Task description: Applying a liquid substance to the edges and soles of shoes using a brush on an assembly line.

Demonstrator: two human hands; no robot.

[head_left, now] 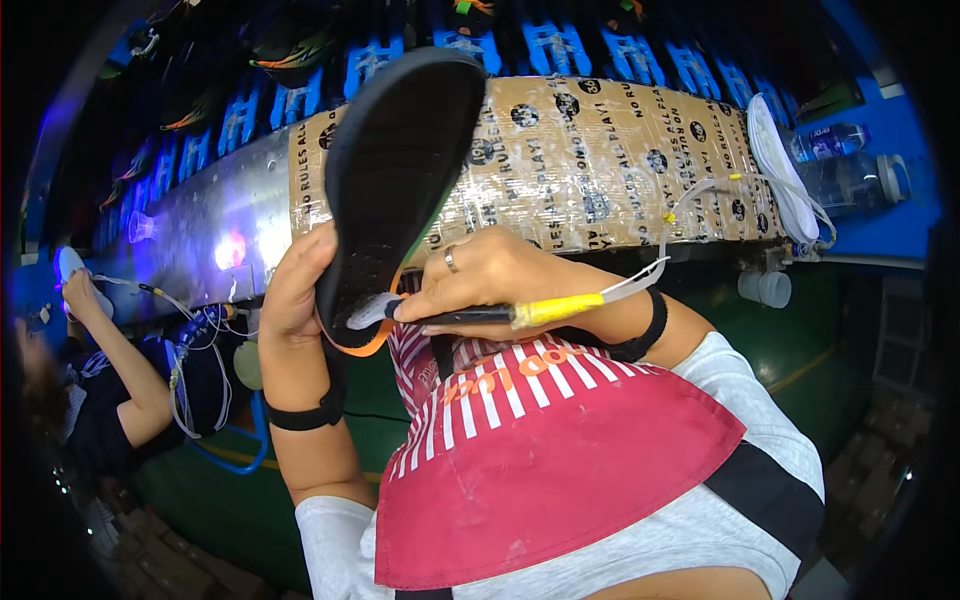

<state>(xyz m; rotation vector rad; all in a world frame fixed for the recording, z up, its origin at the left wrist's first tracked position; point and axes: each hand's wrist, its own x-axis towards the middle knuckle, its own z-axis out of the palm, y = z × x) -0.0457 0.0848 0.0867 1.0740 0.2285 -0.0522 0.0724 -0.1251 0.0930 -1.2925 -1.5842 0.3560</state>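
Dark sole standing toe-up at eleven o'clock, brush at its heel

The dark sole is filling the space from the picture's centre out toward eleven o'clock. Its long axis is running from the heel below to the toe above, the toe pointing between twelve and one o'clock. The inner face is turning toward the camera, and an orange edge is curving around the heel at the axis's lower end.

The left hand is gripping the sole along the heel's nine-o'clock side. The right hand, wearing a ring, is closing around a brush whose pale bristles are pointing to nine o'clock, apparently touching the heel's inner face, though the exact contact is hard to make out. The brush's yellow wrap and clear tube are extending toward three o'clock.

Beyond, printed cardboard is covering the bench at one o'clock. A white sole-shaped piece is leaning at two o'clock, beside clear bottles. At nine o'clock, a co-worker's hand is holding a white piece.
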